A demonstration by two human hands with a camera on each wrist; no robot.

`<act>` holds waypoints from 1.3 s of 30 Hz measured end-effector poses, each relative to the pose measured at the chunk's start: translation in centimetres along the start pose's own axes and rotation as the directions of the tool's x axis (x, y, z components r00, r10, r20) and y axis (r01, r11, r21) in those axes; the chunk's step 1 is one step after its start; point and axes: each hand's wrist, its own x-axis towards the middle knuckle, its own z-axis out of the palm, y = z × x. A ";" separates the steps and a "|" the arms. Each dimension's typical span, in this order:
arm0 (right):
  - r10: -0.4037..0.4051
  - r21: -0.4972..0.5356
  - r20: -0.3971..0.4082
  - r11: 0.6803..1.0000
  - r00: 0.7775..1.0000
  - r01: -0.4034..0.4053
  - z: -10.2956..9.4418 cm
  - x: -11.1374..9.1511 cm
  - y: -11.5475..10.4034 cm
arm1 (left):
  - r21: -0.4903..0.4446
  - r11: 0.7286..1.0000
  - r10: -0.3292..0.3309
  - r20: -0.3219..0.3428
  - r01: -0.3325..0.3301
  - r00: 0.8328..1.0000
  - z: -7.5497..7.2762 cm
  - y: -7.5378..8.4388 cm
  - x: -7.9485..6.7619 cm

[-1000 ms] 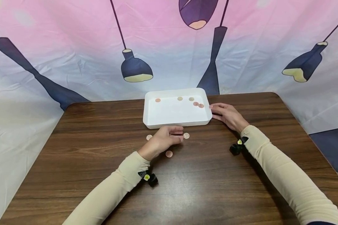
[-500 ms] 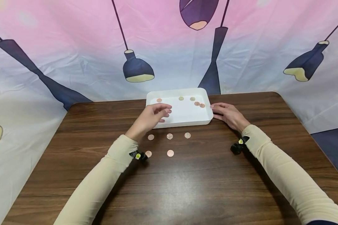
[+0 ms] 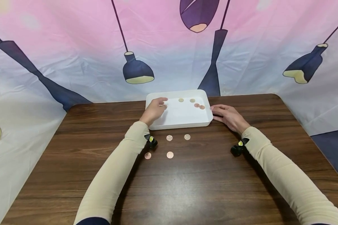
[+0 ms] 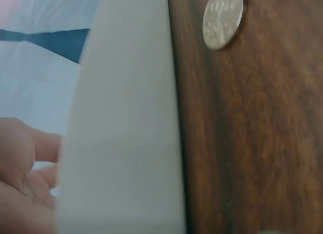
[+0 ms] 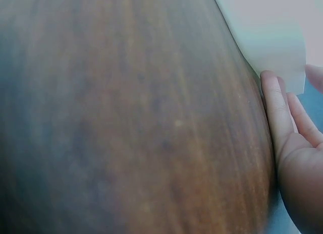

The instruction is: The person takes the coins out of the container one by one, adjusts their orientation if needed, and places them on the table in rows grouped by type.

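Observation:
My left hand [image 3: 155,110] reaches over the left part of a white tray [image 3: 183,118], with thumb and forefinger apart. In the left wrist view the tray's wall [image 4: 123,123] covers part of that hand, and what lies under the fingertips is hidden. At the tray's right side, my right hand [image 3: 230,118] rests its fairly straight fingers against the outer wall; one finger [image 5: 275,108] lies low along it in the right wrist view. Two yellowish coins [image 3: 181,100] and two copper coins [image 3: 196,105] lie towards the tray's back right.
On the brown wooden table [image 3: 214,187], in front of the tray, lie several copper coins [image 3: 170,155]; another coin [image 3: 187,137] is near the tray's front wall. A printed cloth [image 3: 169,62] hangs behind the table's back edge.
My left hand has gone from above the table coins to inside the tray's left part, where it now hides the copper coin at back left. My right hand stays at the tray's side.

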 end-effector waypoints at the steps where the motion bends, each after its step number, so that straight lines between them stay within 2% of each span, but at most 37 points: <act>1: -0.005 0.000 0.001 1.000 1.000 0.005 0.0 0.0 0.0 | 0.018 1.000 -0.012 -0.024 0.013 1.000 0.0 0.0 0.2; 5: -0.018 0.003 0.001 1.000 1.000 0.018 0.1 0.0 -0.1 | 0.063 0.997 -0.040 -0.078 0.045 0.996 -0.1 -0.5 0.8; 8: -0.017 0.017 -0.003 1.000 1.000 0.018 0.1 0.0 -0.1 | 0.091 0.994 -0.050 -0.086 0.058 0.995 -0.3 -0.9 1.0; 16: -0.004 -0.004 0.005 1.000 1.000 0.004 0.0 0.0 0.0 | 0.134 0.990 -0.029 -0.044 0.034 0.999 -0.6 -1.0 0.4; 22: 0.003 -0.024 0.011 1.000 1.000 -0.003 0.0 -0.1 0.0 | 0.221 0.975 0.005 0.008 -0.006 1.000 -0.4 -0.6 -0.7; 26: 0.005 -0.019 0.008 1.000 1.000 -0.005 0.0 0.0 -0.1 | 0.171 0.985 0.019 0.069 -0.030 0.997 0.1 -0.6 -1.2; 30: 0.007 -0.020 0.006 1.000 1.000 -0.007 -0.1 0.0 -0.2 | 0.080 0.996 0.036 0.092 -0.043 0.995 0.6 -0.6 -1.2; 35: 0.013 -0.015 0.013 1.000 1.000 -0.012 0.0 0.0 -0.1 | -0.001 0.999 0.052 0.051 -0.052 0.997 0.9 -0.6 -0.8; 39: 0.014 -0.011 0.011 1.000 1.000 -0.014 0.0 0.0 -0.1 | -0.085 0.996 0.009 0.019 -0.008 1.000 0.7 -0.8 -0.5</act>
